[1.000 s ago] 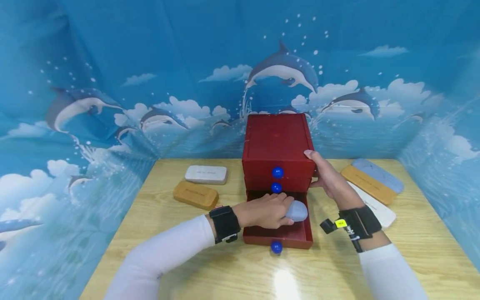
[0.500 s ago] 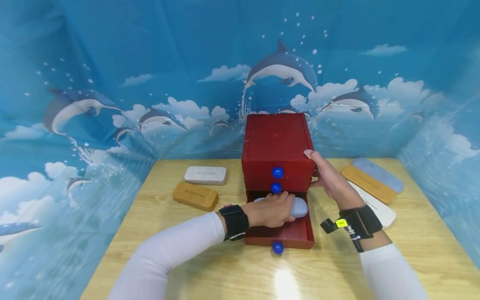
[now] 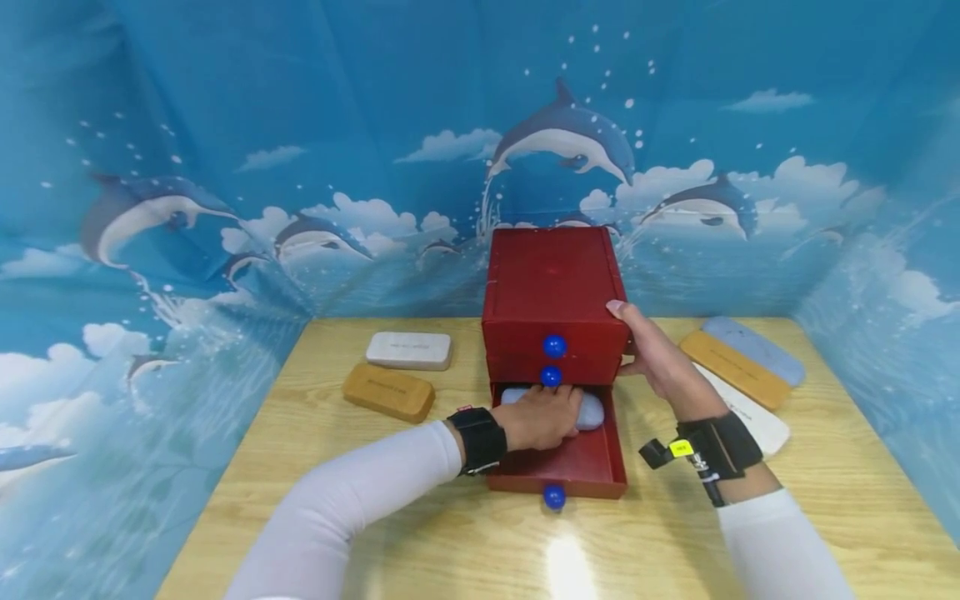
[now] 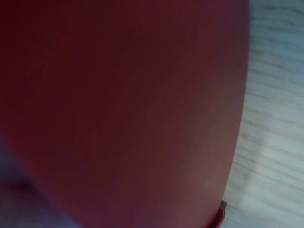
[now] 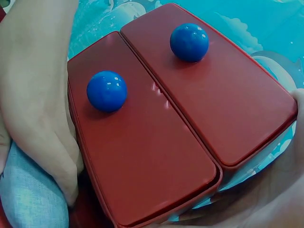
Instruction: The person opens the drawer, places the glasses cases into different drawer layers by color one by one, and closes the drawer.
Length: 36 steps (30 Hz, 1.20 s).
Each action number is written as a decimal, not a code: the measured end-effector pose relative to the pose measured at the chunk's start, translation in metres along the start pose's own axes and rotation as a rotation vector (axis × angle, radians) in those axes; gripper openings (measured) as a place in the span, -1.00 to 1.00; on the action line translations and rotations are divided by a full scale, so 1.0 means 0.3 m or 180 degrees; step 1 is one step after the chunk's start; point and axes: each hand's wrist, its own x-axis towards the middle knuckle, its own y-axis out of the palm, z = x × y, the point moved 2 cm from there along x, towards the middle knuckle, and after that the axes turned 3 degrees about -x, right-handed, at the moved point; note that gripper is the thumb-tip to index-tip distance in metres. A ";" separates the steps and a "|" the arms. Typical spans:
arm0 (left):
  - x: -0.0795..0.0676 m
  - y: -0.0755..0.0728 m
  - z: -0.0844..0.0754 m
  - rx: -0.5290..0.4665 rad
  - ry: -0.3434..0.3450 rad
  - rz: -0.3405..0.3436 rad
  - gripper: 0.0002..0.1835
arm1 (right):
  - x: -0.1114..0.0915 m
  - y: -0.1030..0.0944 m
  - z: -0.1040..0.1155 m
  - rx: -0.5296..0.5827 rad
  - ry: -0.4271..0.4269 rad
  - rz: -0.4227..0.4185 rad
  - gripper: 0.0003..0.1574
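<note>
A red drawer cabinet (image 3: 555, 275) with blue ball knobs stands at the table's back. Its bottom drawer (image 3: 592, 467) is pulled out. In that drawer, near the cabinet front, a light blue glasses case (image 3: 590, 412) lies crosswise under my left hand (image 3: 543, 417), whose fingers reach over its middle. The right wrist view catches an end of the glasses case (image 5: 33, 190) beside those fingers. My right hand (image 3: 660, 358) holds the cabinet's right side, thumb on the top edge. A blurred red drawer wall (image 4: 133, 114) fills most of the left wrist view.
Left of the cabinet lie a white glasses case (image 3: 409, 350) and a mustard one (image 3: 388, 392). On the right are a blue case (image 3: 753, 348), a mustard case (image 3: 735, 368) and a white case (image 3: 742, 412), side by side. A dolphin-print cloth (image 3: 420, 83) hangs behind the wooden table (image 3: 450, 550).
My left hand has moved the blue glasses case slightly back and left in the drawer, and the case's left end has come into view. The right hand keeps its hold on the cabinet.
</note>
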 end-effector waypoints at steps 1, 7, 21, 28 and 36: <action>0.001 0.000 0.002 0.0009 -0.0017 0.0004 -0.58 | 0.001 0.001 0.002 0.0004 0.0004 -0.0004 -0.13; 0.007 -0.023 0.006 0.0043 -0.0025 0.0008 -0.58 | 0.004 0.000 0.014 0.0006 -0.0019 -0.0023 -0.16; -0.003 -0.080 -0.015 -0.0188 -0.0145 0.0202 -0.67 | 0.004 -0.003 0.014 -0.0003 -0.0044 -0.0043 -0.21; -0.008 -0.086 -0.023 -0.0050 -0.0237 0.0203 -0.66 | 0.001 -0.003 0.012 -0.0007 -0.0008 -0.0010 -0.17; -0.047 -0.087 -0.032 0.0170 -0.0104 0.0246 -0.43 | -0.005 0.002 0.008 0.0029 0.0010 0.0006 -0.16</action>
